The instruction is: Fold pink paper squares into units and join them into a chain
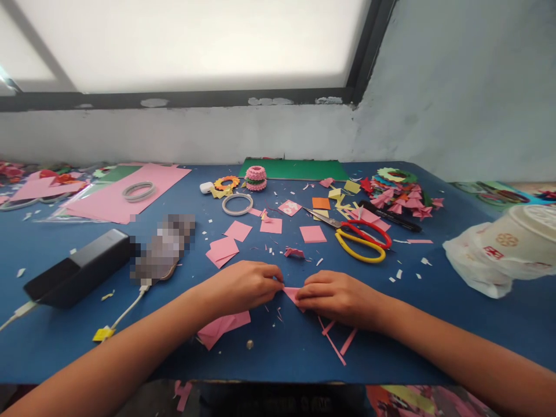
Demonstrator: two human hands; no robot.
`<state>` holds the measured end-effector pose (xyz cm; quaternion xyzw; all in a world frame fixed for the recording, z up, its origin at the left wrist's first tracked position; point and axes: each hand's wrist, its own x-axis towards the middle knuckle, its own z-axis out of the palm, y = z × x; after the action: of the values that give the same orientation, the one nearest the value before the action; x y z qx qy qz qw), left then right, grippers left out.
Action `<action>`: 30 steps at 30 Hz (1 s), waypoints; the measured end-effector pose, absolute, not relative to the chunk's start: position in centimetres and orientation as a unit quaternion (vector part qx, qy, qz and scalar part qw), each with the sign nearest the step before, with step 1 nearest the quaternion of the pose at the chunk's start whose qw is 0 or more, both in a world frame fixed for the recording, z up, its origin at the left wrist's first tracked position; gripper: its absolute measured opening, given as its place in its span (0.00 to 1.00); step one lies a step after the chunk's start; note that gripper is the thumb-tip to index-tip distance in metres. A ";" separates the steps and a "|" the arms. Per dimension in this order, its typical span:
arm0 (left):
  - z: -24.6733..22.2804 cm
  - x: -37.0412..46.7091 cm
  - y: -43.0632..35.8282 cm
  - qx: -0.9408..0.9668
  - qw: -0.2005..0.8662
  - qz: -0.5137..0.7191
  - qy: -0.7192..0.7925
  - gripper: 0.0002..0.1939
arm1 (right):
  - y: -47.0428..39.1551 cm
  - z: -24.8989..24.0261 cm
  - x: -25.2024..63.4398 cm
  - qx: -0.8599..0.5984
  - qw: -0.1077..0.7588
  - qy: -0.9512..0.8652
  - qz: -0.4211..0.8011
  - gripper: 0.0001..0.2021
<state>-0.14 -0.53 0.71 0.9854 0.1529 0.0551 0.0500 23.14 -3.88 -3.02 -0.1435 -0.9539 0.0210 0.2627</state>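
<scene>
A folded piece of pink paper (291, 294) lies on the blue table between my hands, its visible part triangular. My left hand (249, 284) pinches its left corner with the fingertips. My right hand (336, 295) has its fingers closed over the paper's right side and hides much of it. Pink paper squares (223, 327) are stacked beneath my left forearm. Thin pink strips (334, 341) lie below my right hand. Just beyond my hands rests a small folded pink piece (294, 253). Scissors (360, 240) with red and yellow handles lie farther off, to the right.
On the left are a black power bank (80, 269), a blurred phone (165, 249) on a cable, and pink sheets (104, 200) under a tape roll (139, 191). A wrapped cup (512, 243) stands at right. A green sheet (295, 169) lies by the wall.
</scene>
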 end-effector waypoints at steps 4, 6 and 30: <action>0.8 0.1 -0.9 0.991 0.006 0.035 0.129 0.10 | -3.9 -3.0 23.0 -0.144 0.262 -0.954 0.022 0.09; 0.7 0.1 -1.0 0.991 -0.004 0.038 0.130 0.11 | -3.9 -3.0 23.0 -0.145 0.259 -0.954 0.025 0.08; 1.3 0.6 -2.6 0.981 -0.022 -0.009 0.190 0.10 | -3.8 -2.9 23.3 -0.142 0.253 -0.957 0.023 0.09</action>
<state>0.64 -2.56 1.34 0.9815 0.1901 -0.0095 -0.0222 23.29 -3.84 -2.93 -0.1422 -0.9566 0.0228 0.2533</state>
